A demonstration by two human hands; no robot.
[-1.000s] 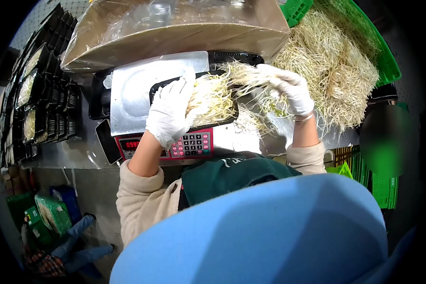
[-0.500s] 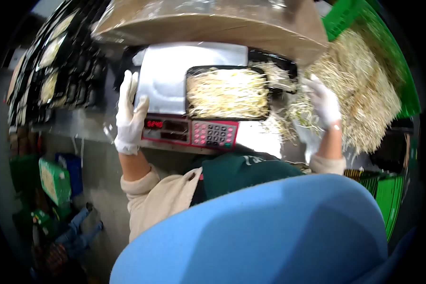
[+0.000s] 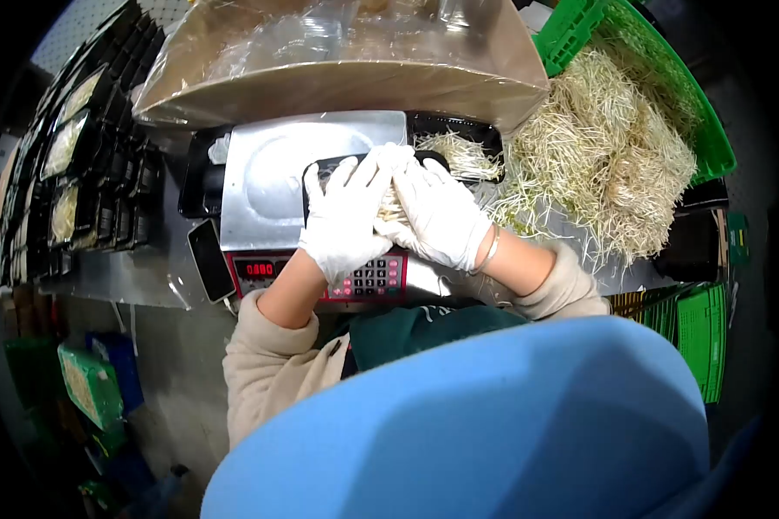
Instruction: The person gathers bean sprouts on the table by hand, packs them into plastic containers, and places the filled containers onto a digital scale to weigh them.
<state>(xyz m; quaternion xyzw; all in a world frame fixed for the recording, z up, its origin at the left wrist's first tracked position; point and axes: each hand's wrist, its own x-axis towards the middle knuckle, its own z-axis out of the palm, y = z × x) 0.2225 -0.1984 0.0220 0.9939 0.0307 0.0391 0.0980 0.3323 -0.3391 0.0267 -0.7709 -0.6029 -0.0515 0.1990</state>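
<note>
My left hand (image 3: 346, 212), in a white glove, lies spread over the left part of a black tray (image 3: 323, 163) of sprouts. My right hand (image 3: 433, 212), also gloved, rests on the right part with its fingers stretched out, and the two hands touch near the tray's far side. A few pale sprouts (image 3: 390, 210) show between them; the rest are hidden. The tray stands on the metal plate of a scale (image 3: 264, 195) with a lit red display (image 3: 259, 270). Behind the tray, loose sprouts (image 3: 459, 156) lie in another black tray.
A plastic-lined cardboard box (image 3: 337, 86) stands at the back. On the right, a sprout heap (image 3: 614, 156) spills from a green crate (image 3: 710, 130). Stacked black trays (image 3: 104, 173) stand left. A phone (image 3: 210, 259) lies beside the scale. Green crates (image 3: 699, 337) are below right.
Half a second ago my hands were apart on either side of the tray; both have moved inward onto the sprouts. The bunch my right hand held a second ago is out of it.
</note>
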